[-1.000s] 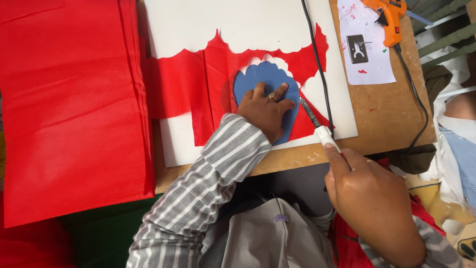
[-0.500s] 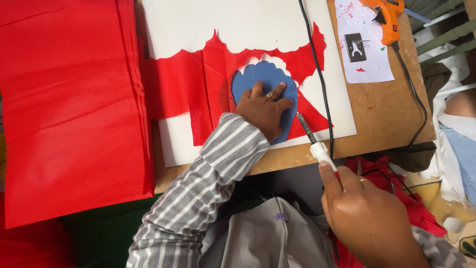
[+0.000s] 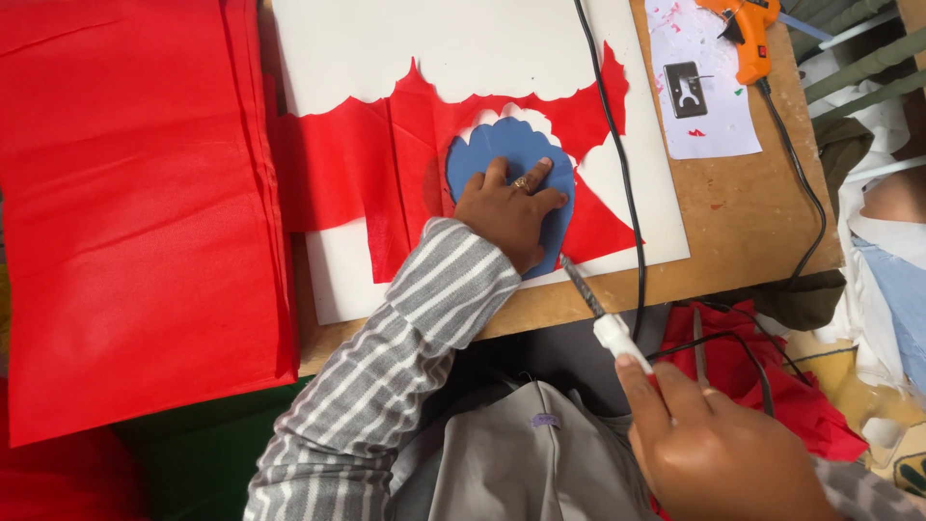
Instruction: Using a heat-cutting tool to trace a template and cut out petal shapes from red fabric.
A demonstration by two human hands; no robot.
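Wooden table (image 3: 743,217), seen from above, w/ craft materials.

- White board (image 3: 463,48): flat on table, covers most of centre.
- Red sheet (image 3: 376,154): cut w/ scalloped top edge, lies across board; creased vertically near middle.
- Blue shape (image 3: 511,154): scalloped top, sits on red sheet and board, lower edge near board's front edge.
- Left hand (image 3: 509,207): palm down, fingers spread flat on blue shape, pressing, not gripping; ring on one finger. Striped grey-white sleeve (image 3: 405,357).
- Right hand (image 3: 719,449): closed around white handle of tool (image 3: 603,318), off table's front edge. Metal tip points up-left, ends just beside blue shape's lower right edge; contact w/ it cannot be told.
- Black cord (image 3: 617,164): runs down across board, right of blue shape, over table edge toward tool.
- Red fabric (image 3: 135,203): large folded stack, left of board, overhangs table.
- Glue gun (image 3: 745,34): orange, top right, lying partly on paper (image 3: 709,116) w/ paint marks; own black cord trails down right side.
- More red cloth (image 3: 772,376) below table edge, right of tool.
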